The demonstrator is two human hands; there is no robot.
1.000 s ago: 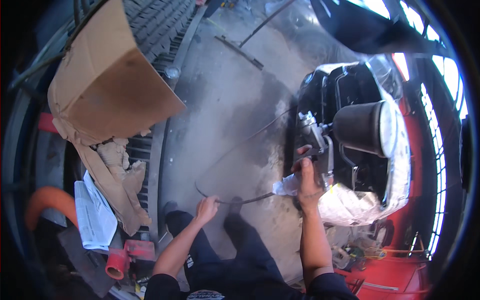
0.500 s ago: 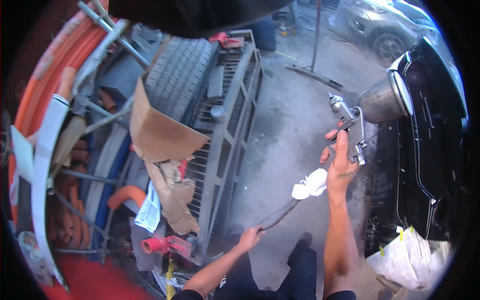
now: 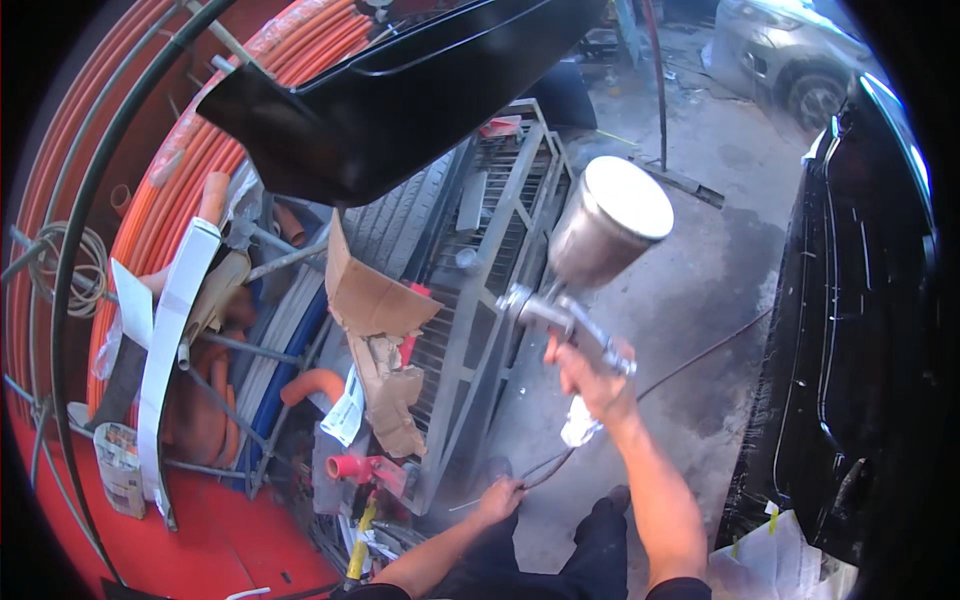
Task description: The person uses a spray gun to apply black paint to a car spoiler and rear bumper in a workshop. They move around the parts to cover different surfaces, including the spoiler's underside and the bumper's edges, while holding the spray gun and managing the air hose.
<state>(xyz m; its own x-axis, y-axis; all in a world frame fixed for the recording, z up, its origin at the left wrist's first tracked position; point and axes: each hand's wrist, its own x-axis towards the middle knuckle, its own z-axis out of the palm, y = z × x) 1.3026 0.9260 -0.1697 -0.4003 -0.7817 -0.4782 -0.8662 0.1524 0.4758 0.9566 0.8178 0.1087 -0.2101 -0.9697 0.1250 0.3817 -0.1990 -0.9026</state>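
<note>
My right hand is closed round the handle of a metal spray gun. The gun's nozzle points left, and its silver paint cup with a pale round lid stands tilted on top. Just below that hand, a white wrapping hangs around the gun's lower end. Low in the middle, my left hand grips a dark air hose. A glossy black curved panel hangs at the upper left, beyond the nozzle.
Another black panel stands along the right. To the left are a metal rack, torn cardboard, orange pipes and a red surface. A silver car is at the far right. More hose runs rightward.
My right hand has swung the spray gun leftward and turned it, so the nozzle now points left. The view has shifted left, bringing more of the hanging black panel into sight.
</note>
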